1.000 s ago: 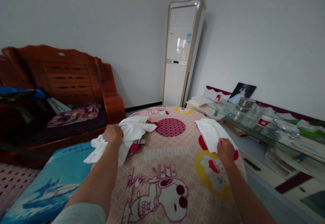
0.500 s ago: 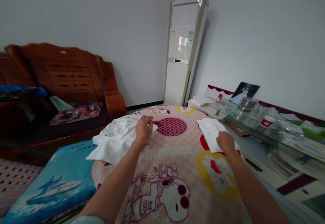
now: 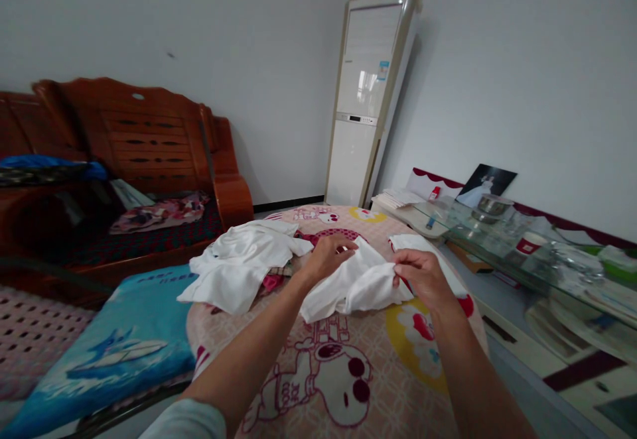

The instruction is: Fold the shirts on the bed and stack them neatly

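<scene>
A crumpled white garment (image 3: 359, 283) lies across the middle of the round table, between my two hands. My left hand (image 3: 329, 257) has its fingers closed on the garment's far left edge. On the right side, my right hand (image 3: 422, 274) pinches the same garment between thumb and fingers. Left of my left hand sits a loose heap of white clothes (image 3: 243, 260), with some red and checked fabric showing under it. A flat, folded white cloth (image 3: 448, 273) rests at the table's right edge, partly hidden behind my right hand.
The table wears a pink patterned tablecloth (image 3: 293, 386). Beside it on the left is a blue cushion (image 3: 129, 333), with a wooden sofa (image 3: 154, 140) behind. A glass-topped cabinet (image 3: 497, 253) holding cups and papers runs along the right. A tall air conditioner (image 3: 365, 107) stands in the corner.
A white garment now lies mid-table between my hands. My left hand has moved right, away from the heap. My right hand has left the folded cloth and gripped this garment.
</scene>
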The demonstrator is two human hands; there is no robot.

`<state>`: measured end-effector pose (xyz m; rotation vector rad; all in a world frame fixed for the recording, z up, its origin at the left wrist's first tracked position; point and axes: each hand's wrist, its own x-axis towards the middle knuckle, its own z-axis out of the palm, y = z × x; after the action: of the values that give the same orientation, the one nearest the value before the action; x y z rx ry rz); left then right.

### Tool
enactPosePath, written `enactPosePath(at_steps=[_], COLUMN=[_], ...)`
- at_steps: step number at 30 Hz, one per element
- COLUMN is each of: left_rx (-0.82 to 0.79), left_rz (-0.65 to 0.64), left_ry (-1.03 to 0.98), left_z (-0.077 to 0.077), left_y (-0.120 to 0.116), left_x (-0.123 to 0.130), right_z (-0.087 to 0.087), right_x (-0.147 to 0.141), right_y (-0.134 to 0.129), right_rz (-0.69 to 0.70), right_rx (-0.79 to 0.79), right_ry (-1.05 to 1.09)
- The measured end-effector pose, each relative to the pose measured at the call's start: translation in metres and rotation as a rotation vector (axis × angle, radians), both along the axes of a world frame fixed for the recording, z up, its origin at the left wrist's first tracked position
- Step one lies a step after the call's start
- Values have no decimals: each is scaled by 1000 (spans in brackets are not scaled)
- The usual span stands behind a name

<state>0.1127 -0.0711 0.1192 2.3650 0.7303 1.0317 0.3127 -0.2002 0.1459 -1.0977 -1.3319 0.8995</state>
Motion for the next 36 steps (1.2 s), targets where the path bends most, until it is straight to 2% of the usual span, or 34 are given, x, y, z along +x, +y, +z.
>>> enactPosePath(at_steps=[3,6,8,10,13,15,16,18,20,22,24,26,27,29,31,33,34,35,36], left_rx=[32,94,131,187,164,67,10,-95,-171,-99,113,308,378,446,425,321,208,69,3], left_rz=[-124,-79,-45,-43,-9,46,86,194,371,588,698,753,807,923,1026,1103,1135,1099,1051], left_ry=[272,593,731,760,714,638,573,381,73,-349,-725,-912,-914,-850,-691,-425,-251,-35,44], left_z=[-22,-58,-81,-97,-104,-94,-84,-53,-12,35,78,108,116,119,105,80,65,50,35], left_y=[-7,-16,-20,-21,-20,-14,-9,6,25,43,55,58,57,52,50,53,57,61,65], left_x=[13,29,36,39,41,39,36,24,4,-22,-48,-72,-82,-99,-113,-124,-128,-131,-133], right_z=[-4,-19,-36,-56,-83,-95,-99,-105,-108,-112,-117,-122,-125,-130,-133,-135,-137,-139,-140], right_x=[-20,-31,-29,-21,-1,13,19,28,34,36,35,32,30,26,22,20,19,18,18], right_y=[-2,0,4,9,14,14,13,10,7,6,7,10,11,14,15,15,14,14,14], right_rz=[202,358,391,276,-98,-309,-405,-568,-652,-666,-668,-669,-661,-625,-583,-562,-558,-553,-549], right_rx=[-123,-262,-342,-369,-338,-300,-276,-231,-203,-203,-210,-202,-197,-197,-215,-238,-248,-256,-262], right_ry=[-68,-153,-228,-288,-262,-175,-122,-27,30,43,44,46,43,24,-7,-38,-55,-71,-85])
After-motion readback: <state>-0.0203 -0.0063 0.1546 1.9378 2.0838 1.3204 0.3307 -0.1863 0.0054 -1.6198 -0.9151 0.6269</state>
